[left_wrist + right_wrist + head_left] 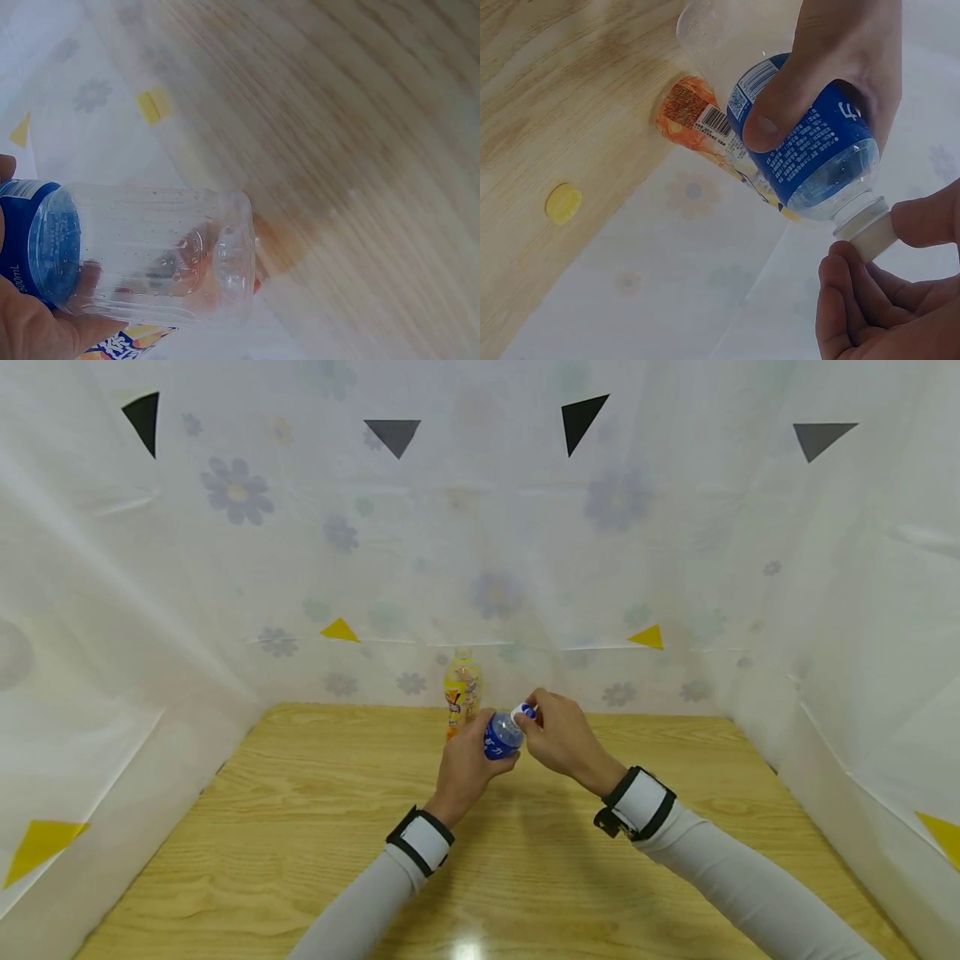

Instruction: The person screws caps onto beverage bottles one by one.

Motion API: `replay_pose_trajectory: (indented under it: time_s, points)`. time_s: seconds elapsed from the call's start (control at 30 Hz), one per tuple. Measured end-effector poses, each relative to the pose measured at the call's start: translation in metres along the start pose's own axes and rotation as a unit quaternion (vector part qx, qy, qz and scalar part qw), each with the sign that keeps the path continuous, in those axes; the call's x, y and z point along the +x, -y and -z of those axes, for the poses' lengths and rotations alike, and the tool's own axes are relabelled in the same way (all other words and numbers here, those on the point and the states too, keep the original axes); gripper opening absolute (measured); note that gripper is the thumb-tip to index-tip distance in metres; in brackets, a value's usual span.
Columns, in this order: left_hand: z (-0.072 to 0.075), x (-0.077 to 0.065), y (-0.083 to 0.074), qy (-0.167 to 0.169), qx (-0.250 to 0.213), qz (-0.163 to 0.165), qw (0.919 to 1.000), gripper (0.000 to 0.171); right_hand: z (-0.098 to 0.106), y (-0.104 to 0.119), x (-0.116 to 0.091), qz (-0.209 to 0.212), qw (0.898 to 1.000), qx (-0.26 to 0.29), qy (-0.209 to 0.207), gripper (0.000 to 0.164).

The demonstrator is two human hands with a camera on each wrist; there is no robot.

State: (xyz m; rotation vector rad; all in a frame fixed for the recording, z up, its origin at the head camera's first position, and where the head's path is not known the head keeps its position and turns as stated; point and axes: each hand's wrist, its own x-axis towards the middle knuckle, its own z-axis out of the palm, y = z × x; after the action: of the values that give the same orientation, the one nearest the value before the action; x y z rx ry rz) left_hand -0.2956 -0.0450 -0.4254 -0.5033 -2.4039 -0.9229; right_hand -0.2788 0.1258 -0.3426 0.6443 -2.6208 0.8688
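My left hand (467, 764) grips a clear plastic bottle (500, 739) round its blue label, holding it tilted with the neck towards my right hand (566, 735). The thumb and fingers of that right hand pinch a white bottle cap (874, 236) at the bottle's mouth. In the head view the cap's top shows blue. Droplets cling inside the clear bottle (157, 247) in the left wrist view; I see no drink in that part. Just behind my left hand stands a second bottle (462, 681), with a yellow and orange label and no cap on its neck.
A loose yellow cap (563, 203) lies on the wooden table (300, 827) near the second bottle's base. White flowered sheeting (480, 543) encloses the table at the back and both sides, with black, grey and yellow triangles on it.
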Motion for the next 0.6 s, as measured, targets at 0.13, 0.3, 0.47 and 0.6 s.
replay_pose_trajectory:
  time_s: [0.13, 0.3, 0.47, 0.6]
  points:
    - [0.0002, -0.0006, 0.0004, 0.001, 0.0, 0.002, 1.0, 0.065, 0.0004, 0.0001, -0.001, -0.002, 1.0, -0.01, -0.002, 0.028]
    - [0.0002, -0.0014, 0.0007, 0.0, -0.005, 0.004, 1.0, 0.064, 0.003, 0.0028, -0.0037, -0.006, 0.999, -0.046, 0.006, 0.05]
    - [0.0009, -0.0006, 0.0004, -0.003, -0.009, 0.004, 0.9999, 0.066, 0.0072, 0.0061, -0.0047, 0.007, 0.999, -0.045, 0.013, 0.052]
    - [0.0013, 0.0, 0.0001, -0.006, -0.008, -0.002, 0.9999, 0.065, 0.0085, 0.0076, -0.0048, 0.025, 0.998, -0.057, 0.007, 0.047]
